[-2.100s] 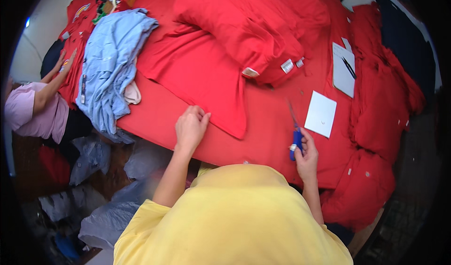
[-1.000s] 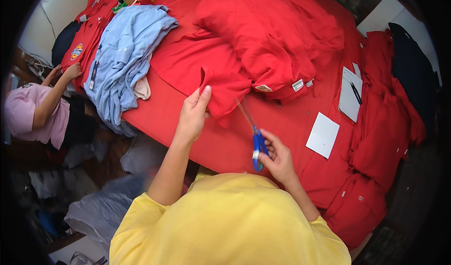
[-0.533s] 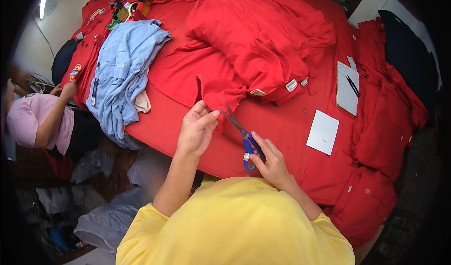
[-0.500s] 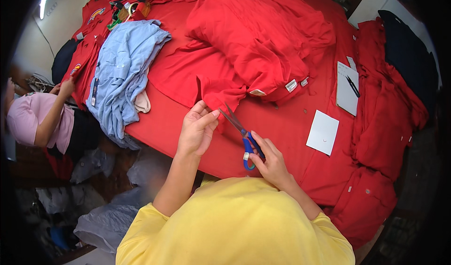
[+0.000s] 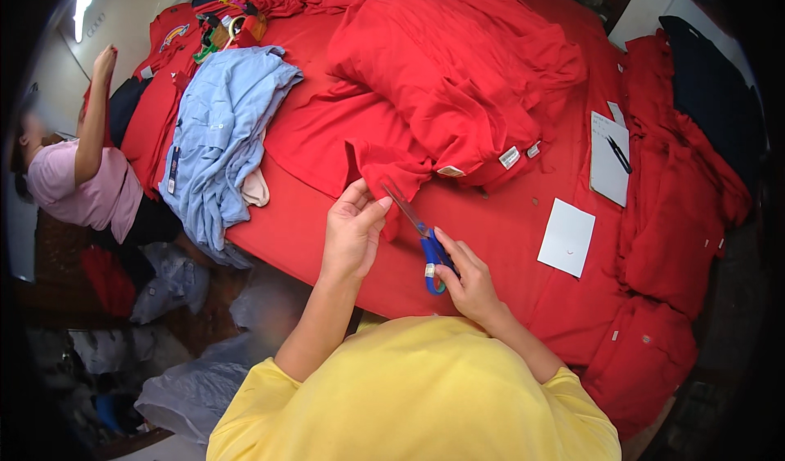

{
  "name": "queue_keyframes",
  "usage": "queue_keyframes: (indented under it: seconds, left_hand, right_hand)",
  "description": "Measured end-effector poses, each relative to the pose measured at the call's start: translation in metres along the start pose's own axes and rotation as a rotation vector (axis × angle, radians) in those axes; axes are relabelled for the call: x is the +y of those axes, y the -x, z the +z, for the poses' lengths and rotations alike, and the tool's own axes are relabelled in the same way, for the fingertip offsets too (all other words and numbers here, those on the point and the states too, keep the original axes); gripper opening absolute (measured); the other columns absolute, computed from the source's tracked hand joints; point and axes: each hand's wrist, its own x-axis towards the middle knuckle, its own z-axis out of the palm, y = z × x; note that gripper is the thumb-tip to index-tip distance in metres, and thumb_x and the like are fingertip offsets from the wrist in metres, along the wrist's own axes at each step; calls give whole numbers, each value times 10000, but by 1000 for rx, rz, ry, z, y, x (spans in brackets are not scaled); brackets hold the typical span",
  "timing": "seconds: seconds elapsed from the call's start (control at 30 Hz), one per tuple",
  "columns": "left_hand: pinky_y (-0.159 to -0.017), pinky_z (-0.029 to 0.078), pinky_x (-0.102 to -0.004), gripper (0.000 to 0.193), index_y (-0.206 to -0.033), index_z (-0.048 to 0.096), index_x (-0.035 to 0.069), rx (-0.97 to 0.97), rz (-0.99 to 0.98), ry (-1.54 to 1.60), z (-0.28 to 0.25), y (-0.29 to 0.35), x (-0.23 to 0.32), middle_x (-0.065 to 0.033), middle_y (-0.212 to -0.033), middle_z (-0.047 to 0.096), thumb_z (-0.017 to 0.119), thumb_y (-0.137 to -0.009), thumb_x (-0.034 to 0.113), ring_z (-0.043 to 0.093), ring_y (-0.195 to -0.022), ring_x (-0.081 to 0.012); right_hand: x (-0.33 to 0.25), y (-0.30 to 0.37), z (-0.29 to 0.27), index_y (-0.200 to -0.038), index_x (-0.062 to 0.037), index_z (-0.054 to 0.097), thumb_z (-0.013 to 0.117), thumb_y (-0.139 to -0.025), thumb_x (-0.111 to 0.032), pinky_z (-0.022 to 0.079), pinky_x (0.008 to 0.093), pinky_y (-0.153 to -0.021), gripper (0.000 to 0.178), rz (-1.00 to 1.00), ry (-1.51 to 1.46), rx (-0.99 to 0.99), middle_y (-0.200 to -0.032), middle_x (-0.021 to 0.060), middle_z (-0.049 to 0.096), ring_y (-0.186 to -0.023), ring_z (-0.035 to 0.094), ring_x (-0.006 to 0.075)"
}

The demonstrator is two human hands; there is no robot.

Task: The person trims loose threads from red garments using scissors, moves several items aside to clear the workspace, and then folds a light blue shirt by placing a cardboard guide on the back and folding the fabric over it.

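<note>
Between the thumb and fingers of my left hand [image 5: 357,226] is pinched the edge of a red shirt [image 5: 388,165], lifted a little off the red-covered table [image 5: 482,244]. My right hand [image 5: 468,275] grips a pair of scissors [image 5: 432,252] with blue handles. Their dark blades point away to the left and touch or nearly touch the cloth beside my left fingertips; the blades look almost closed. A large heap of red shirts [image 5: 458,69] lies just beyond, with white labels [image 5: 509,158] showing at its near edge.
Light blue shirts [image 5: 225,126] lie at the left. A notepad with a pen [image 5: 609,158] and a white card [image 5: 566,238] rest at the right, near folded red garments [image 5: 670,208]. A person in pink [image 5: 86,171] works at far left. Plastic bags [image 5: 196,387] lie below the table.
The scissor blades have come closer together at the cloth edge. The person in pink has raised an arm with red cloth. My hands have barely moved.
</note>
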Motion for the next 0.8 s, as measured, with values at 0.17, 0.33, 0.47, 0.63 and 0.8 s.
queue_keyframes:
  seconds: [0.17, 0.33, 0.47, 0.63, 0.8]
  left_hand:
    - [-909, 488, -258, 367, -1231, 519, -53, 15, 0, 3, 4, 0, 1, -108, -1172, 610, 583, -870, -70, 602, -1045, -149]
    - [-869, 497, -244, 345, -1211, 543, -58, -3, -21, 39, 3, -2, 1, -102, -1112, 637, 588, -869, -67, 620, -993, -137]
    - [-844, 497, -233, 337, -1207, 558, -61, 13, -19, -13, 8, -1, 1, -94, -1077, 649, 590, -872, -60, 622, -961, -124]
    - [-833, 495, -228, 338, -1213, 561, -61, -27, -12, -58, 4, 2, -1, -88, -1067, 652, 589, -875, -57, 619, -951, -117]
    - [-800, 499, -216, 336, -1196, 576, -31, -3, -45, -41, 11, 2, 3, -65, -1060, 652, 591, -863, -76, 615, -926, -102]
  right_hand:
    - [-6, 0, -2, -1386, -22, 441, 576, -882, 4, 478, 314, -643, 522, 57, -119, 2, -879, 119, 550, -739, 586, 190]
    - [-9, 0, -5, -1381, -20, 455, 594, -876, 1, 474, 293, -647, 525, 36, -120, 14, -867, 110, 545, -720, 570, 164]
    - [-8, -6, -7, -1384, -18, 452, 619, -872, -25, 472, 279, -655, 538, -37, -73, 25, -871, 110, 548, -726, 562, 166]
    - [1, -10, -6, -1399, -24, 440, 601, -883, -25, 481, 268, -659, 540, 33, -205, 10, -912, 103, 574, -717, 571, 148]
    - [-5, -9, -16, -1414, -40, 430, 552, -920, -14, 505, 249, -656, 510, 418, -820, -110, -967, 75, 593, -713, 591, 123]
